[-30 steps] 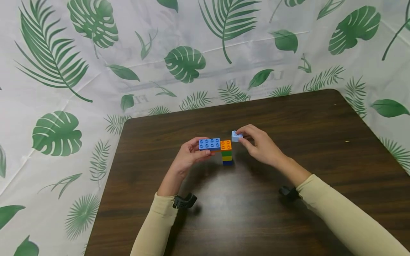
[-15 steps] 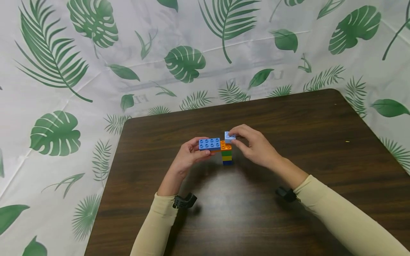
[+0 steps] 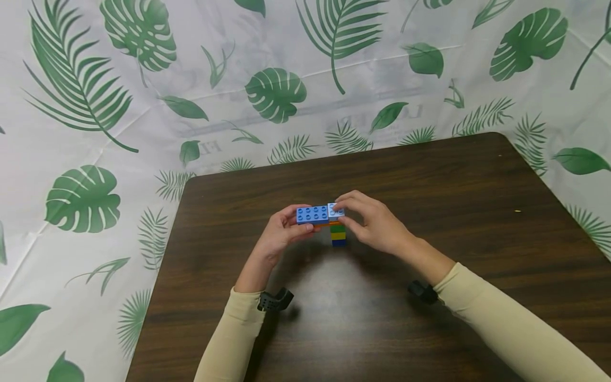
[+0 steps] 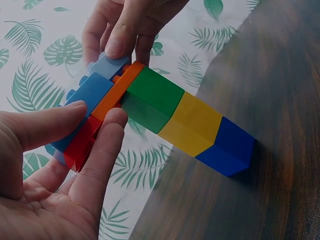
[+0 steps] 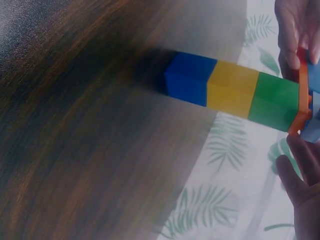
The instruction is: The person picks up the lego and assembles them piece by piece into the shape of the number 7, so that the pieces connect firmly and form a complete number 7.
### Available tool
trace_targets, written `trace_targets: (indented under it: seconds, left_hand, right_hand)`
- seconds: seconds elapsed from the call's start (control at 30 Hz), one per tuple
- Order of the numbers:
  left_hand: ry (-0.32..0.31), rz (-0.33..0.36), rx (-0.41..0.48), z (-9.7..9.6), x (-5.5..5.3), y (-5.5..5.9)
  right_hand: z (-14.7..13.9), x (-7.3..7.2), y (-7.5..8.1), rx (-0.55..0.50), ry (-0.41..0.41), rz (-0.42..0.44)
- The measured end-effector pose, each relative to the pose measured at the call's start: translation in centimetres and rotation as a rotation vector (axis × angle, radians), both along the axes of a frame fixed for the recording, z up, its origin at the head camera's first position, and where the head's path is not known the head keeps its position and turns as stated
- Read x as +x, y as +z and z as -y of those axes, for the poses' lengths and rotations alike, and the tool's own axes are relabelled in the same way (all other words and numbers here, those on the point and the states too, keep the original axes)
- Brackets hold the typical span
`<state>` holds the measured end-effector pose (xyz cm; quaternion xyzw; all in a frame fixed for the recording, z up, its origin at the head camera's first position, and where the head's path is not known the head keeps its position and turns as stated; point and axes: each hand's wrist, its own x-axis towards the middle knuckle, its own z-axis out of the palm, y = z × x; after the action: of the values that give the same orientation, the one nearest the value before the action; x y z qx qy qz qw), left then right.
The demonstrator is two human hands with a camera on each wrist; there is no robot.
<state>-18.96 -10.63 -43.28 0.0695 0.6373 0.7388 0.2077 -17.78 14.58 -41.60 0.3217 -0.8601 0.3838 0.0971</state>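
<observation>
A tower of toy building bricks stands on the table, with a dark blue brick (image 4: 227, 147) at the bottom, then a yellow brick (image 4: 190, 122) and a green brick (image 4: 152, 99). Across its top lies a thin orange plate (image 4: 118, 91) that sticks out to the left. My left hand (image 3: 282, 232) grips that overhang, thumb on the blue eight-stud brick (image 3: 312, 215) and fingers by the red brick (image 4: 86, 137) underneath. Between thumb and fingers, my right hand (image 3: 377, 223) pinches a light blue brick (image 3: 333, 216) over the plate's right end. Orange studs show below it in the left wrist view.
The dark wood-grain table (image 3: 429, 180) spreads around the tower. Behind it hangs a white cloth (image 3: 210, 138) printed with green leaves. Each sleeve carries a black wrist mount (image 3: 275, 300) close above the tabletop.
My right hand has carried the light blue brick leftward and down, from beside the tower onto the orange plate's right end, against the blue brick. My left hand has kept its grip and place.
</observation>
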Motion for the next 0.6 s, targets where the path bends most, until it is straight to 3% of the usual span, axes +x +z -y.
trace_targets:
  seconds: [0.6]
  left_hand:
    - [-0.006, -0.014, 0.023, -0.01, 0.11, 0.02]
  right_hand:
    - [0.05, 0.1, 0.17, 0.022, 0.01, -0.018]
